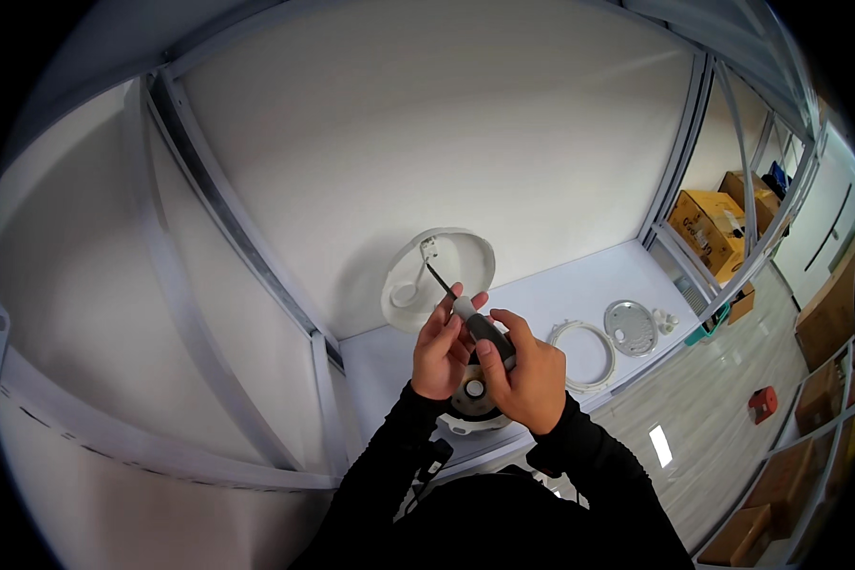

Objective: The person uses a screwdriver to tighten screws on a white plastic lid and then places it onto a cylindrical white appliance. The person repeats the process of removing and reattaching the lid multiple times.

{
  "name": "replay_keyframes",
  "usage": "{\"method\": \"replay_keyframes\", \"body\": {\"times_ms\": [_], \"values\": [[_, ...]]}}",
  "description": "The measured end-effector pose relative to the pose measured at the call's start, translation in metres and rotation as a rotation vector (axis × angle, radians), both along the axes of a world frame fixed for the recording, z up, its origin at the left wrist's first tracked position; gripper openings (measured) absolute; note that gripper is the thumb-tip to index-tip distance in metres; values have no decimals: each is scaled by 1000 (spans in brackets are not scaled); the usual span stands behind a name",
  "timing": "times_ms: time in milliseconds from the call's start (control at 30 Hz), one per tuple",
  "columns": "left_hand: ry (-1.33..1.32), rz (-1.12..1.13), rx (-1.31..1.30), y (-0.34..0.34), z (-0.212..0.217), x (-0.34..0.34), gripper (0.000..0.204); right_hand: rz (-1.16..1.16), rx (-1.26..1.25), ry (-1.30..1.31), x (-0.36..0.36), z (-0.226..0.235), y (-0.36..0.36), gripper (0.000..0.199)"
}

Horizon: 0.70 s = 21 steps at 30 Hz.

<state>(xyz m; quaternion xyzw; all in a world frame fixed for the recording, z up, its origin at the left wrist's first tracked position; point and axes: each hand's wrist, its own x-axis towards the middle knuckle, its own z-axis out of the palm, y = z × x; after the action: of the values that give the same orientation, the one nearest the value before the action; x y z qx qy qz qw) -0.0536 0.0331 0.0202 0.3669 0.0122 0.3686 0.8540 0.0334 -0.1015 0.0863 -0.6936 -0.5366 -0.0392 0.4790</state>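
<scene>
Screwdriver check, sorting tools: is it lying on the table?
No, both hands hold the screwdriver up above the table.

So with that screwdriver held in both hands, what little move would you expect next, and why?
Probably easing the screwdriver tip forward into the small white fitting on the round white plate. Both the left hand and right hand grip its handle, and its tip points just below that fitting.
</scene>
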Motion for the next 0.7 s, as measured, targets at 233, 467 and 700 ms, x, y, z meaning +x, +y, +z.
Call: {"method": "replay_keyframes", "body": {"times_ms": [233, 467, 700], "values": [[-51, -17, 55, 4, 1, 2, 56, 66, -2, 10, 2, 2, -3, 41], [59, -3, 72, 1, -3, 0, 56, 118, -1, 90, 6, -5, -8, 38], [70, 171, -133, 16, -22, -3, 46, 335, -3, 512, 31, -29, -30, 38]]}}
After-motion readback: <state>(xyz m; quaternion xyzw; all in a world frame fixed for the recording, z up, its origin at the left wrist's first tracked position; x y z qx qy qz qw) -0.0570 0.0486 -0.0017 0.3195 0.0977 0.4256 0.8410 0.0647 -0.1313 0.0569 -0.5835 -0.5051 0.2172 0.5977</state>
